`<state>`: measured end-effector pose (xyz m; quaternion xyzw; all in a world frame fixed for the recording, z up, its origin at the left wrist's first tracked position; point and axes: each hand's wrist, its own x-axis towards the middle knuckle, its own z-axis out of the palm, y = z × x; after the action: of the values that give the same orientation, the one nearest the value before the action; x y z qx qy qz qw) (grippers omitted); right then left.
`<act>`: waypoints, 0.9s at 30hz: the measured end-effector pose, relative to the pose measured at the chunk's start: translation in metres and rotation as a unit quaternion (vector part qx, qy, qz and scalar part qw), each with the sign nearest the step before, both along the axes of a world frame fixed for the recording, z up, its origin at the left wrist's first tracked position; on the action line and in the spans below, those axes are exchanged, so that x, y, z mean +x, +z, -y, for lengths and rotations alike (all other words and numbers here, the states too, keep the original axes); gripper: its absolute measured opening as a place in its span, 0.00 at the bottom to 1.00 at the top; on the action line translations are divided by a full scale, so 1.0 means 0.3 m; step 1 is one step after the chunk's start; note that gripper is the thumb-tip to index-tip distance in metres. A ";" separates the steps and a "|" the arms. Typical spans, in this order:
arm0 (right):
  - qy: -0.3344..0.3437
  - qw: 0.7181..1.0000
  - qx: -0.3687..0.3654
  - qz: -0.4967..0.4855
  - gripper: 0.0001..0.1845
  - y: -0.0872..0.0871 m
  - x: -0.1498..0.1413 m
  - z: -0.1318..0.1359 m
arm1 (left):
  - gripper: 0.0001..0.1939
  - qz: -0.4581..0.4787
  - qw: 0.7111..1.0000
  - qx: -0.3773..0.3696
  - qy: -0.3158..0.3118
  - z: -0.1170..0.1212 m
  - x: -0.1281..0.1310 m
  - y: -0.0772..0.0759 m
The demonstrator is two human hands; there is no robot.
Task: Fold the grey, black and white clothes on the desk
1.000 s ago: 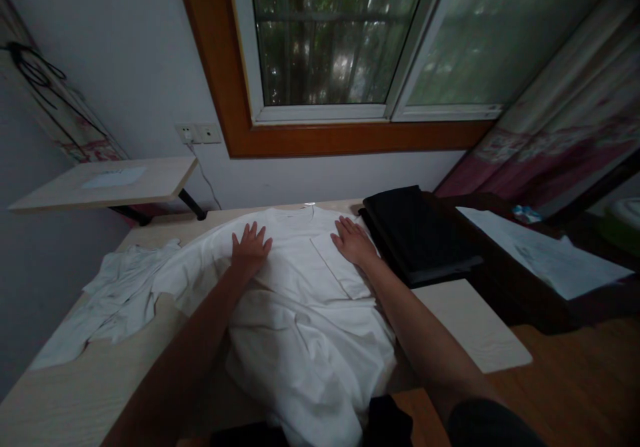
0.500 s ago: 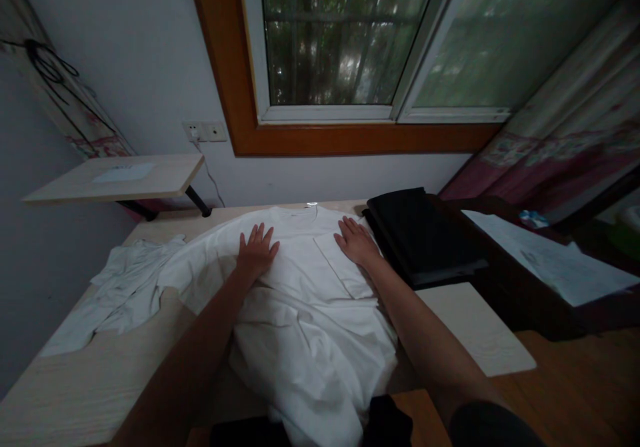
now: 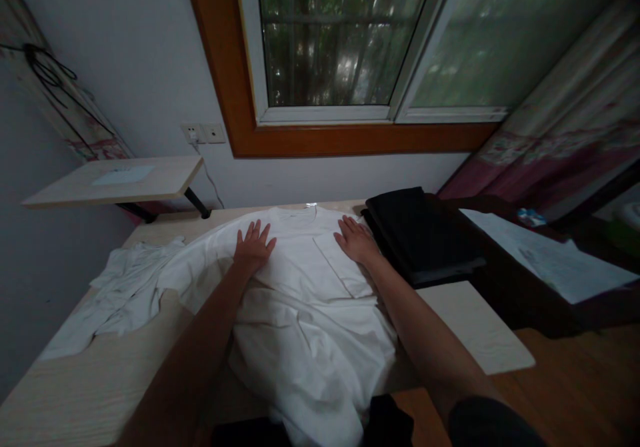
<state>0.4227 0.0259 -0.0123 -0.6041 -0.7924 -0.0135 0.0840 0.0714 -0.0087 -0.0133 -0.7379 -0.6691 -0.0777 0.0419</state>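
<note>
White cotton-like cloth filled the middle of the frame: a shirt (image 3: 310,267) spread on the counter (image 3: 100,387), its collar (image 3: 297,216) towards the window (image 3: 340,40) and its lower part running down to the bottom edge. We judged the smoothing to be partly done. Around the collar and between our hands the cloth lay fairly flat, while below centre it was bunched in loose folds that had yet to be evened out. A slanting edge showed just below our right hand; we could not tell whether it was a crease or a folded layer.

Both arms reached up from the lower corners, stretched well forward. Our left hand (image 3: 254,250) rested palm down left of the collar, fingers (image 3: 257,228) open and fanned. Our right hand (image 3: 357,242) lay likewise on the shirt's right side, fingers extended, gripping nothing, near a black folder (image 3: 425,234). At far left, a crumpled white cloth (image 3: 125,287) lay beside the shirt, beneath and in front of a shelf (image 3: 177,169).
</note>
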 end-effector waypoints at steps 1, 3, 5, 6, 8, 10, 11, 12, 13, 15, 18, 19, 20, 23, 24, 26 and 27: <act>0.000 1.000 0.002 0.000 0.34 0.001 0.002 -0.002 | 0.33 0.000 1.000 0.001 -0.001 -0.001 0.000 -0.002; 0.001 1.000 0.000 0.000 0.34 0.004 0.005 -0.005 | 0.33 0.000 1.000 0.000 0.001 -0.002 -0.001 -0.003; 0.003 1.000 -0.004 0.000 0.34 0.007 0.007 -0.008 | 0.33 0.000 1.000 -0.003 0.004 -0.002 -0.001 -0.003; 0.003 1.000 -0.007 -0.001 0.34 0.008 0.008 -0.009 | 0.33 0.000 1.000 -0.005 0.005 -0.002 -0.001 -0.002; 0.002 1.000 -0.010 -0.001 0.35 0.009 0.008 -0.010 | 0.34 0.001 1.000 -0.006 0.003 -0.001 -0.001 0.000; 0.001 1.000 -0.012 -0.001 0.35 0.009 0.008 -0.011 | 0.34 0.001 1.000 -0.005 0.000 0.001 -0.001 0.002; 0.002 1.000 -0.012 -0.001 0.35 0.008 0.008 -0.011 | 0.34 0.001 1.000 -0.005 0.000 0.001 -0.002 0.003; 0.002 1.000 -0.012 -0.001 0.35 0.008 0.008 -0.011 | 0.33 0.001 1.000 -0.003 0.000 0.001 -0.002 0.004; 0.002 1.000 -0.012 -0.002 0.35 0.007 0.008 -0.011 | 0.33 0.001 1.000 -0.002 0.001 0.001 -0.002 0.004; 0.001 1.000 -0.012 -0.002 0.35 0.007 0.008 -0.011 | 0.33 0.002 1.000 -0.005 0.003 0.001 -0.001 0.005; 0.001 1.000 -0.015 -0.001 0.35 0.008 0.008 -0.010 | 0.34 0.004 1.000 -0.011 0.003 0.002 -0.002 0.006; 0.001 1.000 -0.016 -0.001 0.35 0.009 0.007 -0.010 | 0.34 0.005 1.000 -0.011 0.002 0.002 -0.002 0.005; 0.002 1.000 -0.015 -0.001 0.35 0.010 0.007 -0.009 | 0.34 0.005 1.000 -0.009 0.001 0.002 -0.002 0.005; 0.003 1.000 -0.012 -0.004 0.35 0.015 0.006 -0.007 | 0.34 0.004 1.000 -0.003 0.000 0.000 -0.001 0.004; 0.004 1.000 -0.013 -0.005 0.35 0.016 0.006 -0.006 | 0.34 0.004 1.000 -0.005 0.001 -0.001 -0.001 0.003; 0.005 1.000 -0.017 -0.005 0.35 0.018 0.006 -0.007 | 0.34 0.001 1.000 -0.012 0.006 -0.004 0.000 0.003; 0.005 1.000 -0.018 -0.005 0.35 0.019 0.007 -0.007 | 0.34 0.001 1.000 -0.015 0.008 -0.004 0.001 0.004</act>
<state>0.4247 0.0281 -0.0067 -0.6019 -0.7948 0.0044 0.0769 0.0715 -0.0074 -0.0122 -0.7333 -0.6759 -0.0675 0.0308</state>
